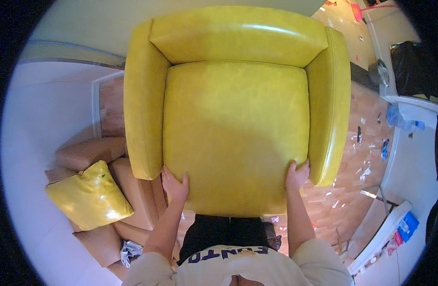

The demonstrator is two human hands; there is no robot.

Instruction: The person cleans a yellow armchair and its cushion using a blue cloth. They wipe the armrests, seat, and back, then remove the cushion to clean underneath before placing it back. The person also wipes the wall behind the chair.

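Note:
A yellow leather-like armchair [236,35] stands right before me, its backrest at the far side and an armrest on each side. Its thick seat cushion [236,118] reaches out past the armrests to my body. At the cushion's front left corner lies my left hand [176,184], thumb on top and fingers at the side, by the end of the left armrest. My right hand [297,175] rests likewise at the front right corner, thumb on top, with fingertips near the right armrest. The undersides of both hands are hidden, so a firm grip cannot be told.
A yellow cushion [94,196] lies on a brown sofa [133,189] at the left. Scraps of paper and plastic litter the wooden floor [347,207] at the right. A white shelf or table [379,236] with a blue item stands lower right. A wall [83,25] rises behind the armchair.

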